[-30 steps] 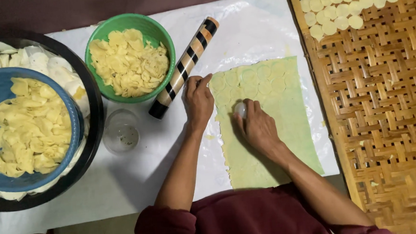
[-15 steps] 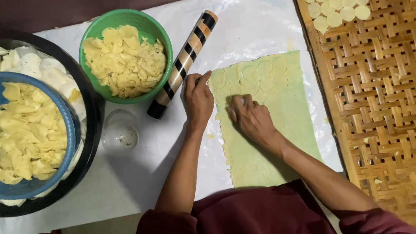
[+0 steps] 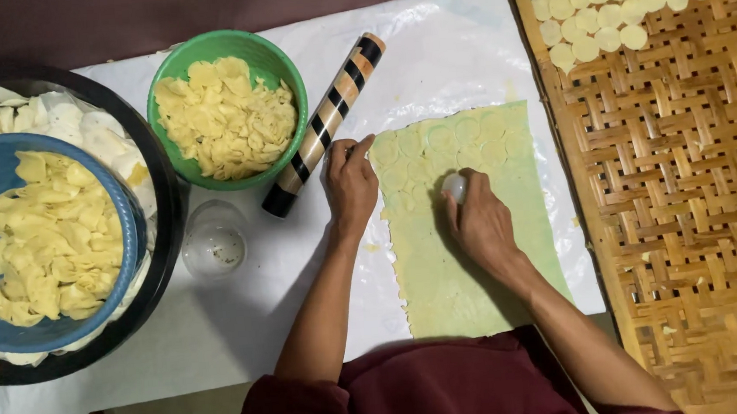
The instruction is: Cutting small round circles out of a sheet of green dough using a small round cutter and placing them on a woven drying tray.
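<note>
Cutting rounds from dough.
Right hand point(image 3: 479, 224), gripping a cutter point(image 3: 455, 187), has shifted lower-left on the dough point(image 3: 471, 286); left hand point(image 3: 351, 182) stays flat, open at its edge.

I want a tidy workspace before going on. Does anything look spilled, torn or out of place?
Nothing serious. The dough sheet's left edge is ragged, with a few crumbs on the white sheet beside it. The rolling pin lies diagonally against the green bowl.
</note>
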